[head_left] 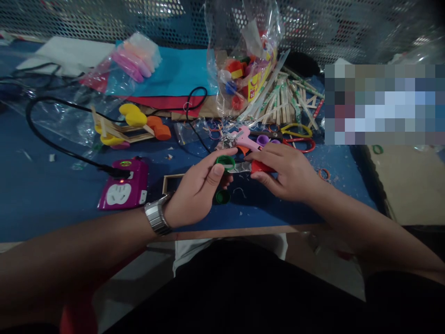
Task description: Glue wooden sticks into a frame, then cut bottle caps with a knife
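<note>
While a green cap (225, 160) is pinched by the left hand (194, 190), a knife (257, 167) is gripped by the right hand (292, 171), its blade (240, 168) directed toward nine o'clock, at the cap.

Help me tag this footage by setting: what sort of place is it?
Probably a craft workspace, exact type unclear. Wooden sticks and what looks like a pink glue gun lie on the table, and the left hand holds a green cap.
</note>
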{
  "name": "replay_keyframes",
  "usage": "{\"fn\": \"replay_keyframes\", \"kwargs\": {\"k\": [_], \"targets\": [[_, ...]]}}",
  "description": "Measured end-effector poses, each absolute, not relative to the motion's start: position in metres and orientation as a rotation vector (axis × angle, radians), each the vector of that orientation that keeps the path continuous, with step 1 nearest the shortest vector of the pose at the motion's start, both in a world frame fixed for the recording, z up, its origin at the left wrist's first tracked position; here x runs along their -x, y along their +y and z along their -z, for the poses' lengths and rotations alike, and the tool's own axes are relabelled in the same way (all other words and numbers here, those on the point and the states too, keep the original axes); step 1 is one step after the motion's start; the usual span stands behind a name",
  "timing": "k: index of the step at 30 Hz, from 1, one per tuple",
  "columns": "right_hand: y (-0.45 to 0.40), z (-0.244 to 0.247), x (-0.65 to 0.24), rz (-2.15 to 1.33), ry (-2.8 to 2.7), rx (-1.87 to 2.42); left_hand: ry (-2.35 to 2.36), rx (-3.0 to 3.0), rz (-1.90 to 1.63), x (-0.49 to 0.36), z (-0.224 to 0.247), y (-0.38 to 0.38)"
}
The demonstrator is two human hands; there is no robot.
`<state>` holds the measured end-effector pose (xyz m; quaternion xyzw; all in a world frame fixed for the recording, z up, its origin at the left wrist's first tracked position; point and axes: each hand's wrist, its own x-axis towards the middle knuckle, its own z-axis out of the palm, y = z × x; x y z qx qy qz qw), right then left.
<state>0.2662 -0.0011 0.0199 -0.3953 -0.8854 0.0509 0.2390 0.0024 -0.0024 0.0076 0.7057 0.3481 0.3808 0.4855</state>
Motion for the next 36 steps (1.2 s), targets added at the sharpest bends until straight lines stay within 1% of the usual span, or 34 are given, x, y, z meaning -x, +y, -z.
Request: {"fn": "replay_keyframes", "kwargs": {"k": [10, 15, 21, 36], "targets": [[0.0, -0.02, -0.264, -0.124, -2.42, 1.107, 0.868, -1.753, -0.977, -0.002, 0.0, 0.0], [-0.001, -0.016, -0.262, -0.147, -2.454, 1.076, 0.921, -1.902, -0.932, -0.002, 0.005, -0.002], [-0.001, -0.017, -0.261, -0.124, -2.464, 1.047, 0.902, -2.005, -0.988, -0.002, 0.002, 0.001], [-0.002, -0.019, -0.259, -0.086, -2.444, 1.004, 0.854, -1.968, -0.99, -0.002, 0.0, -0.001]]}}
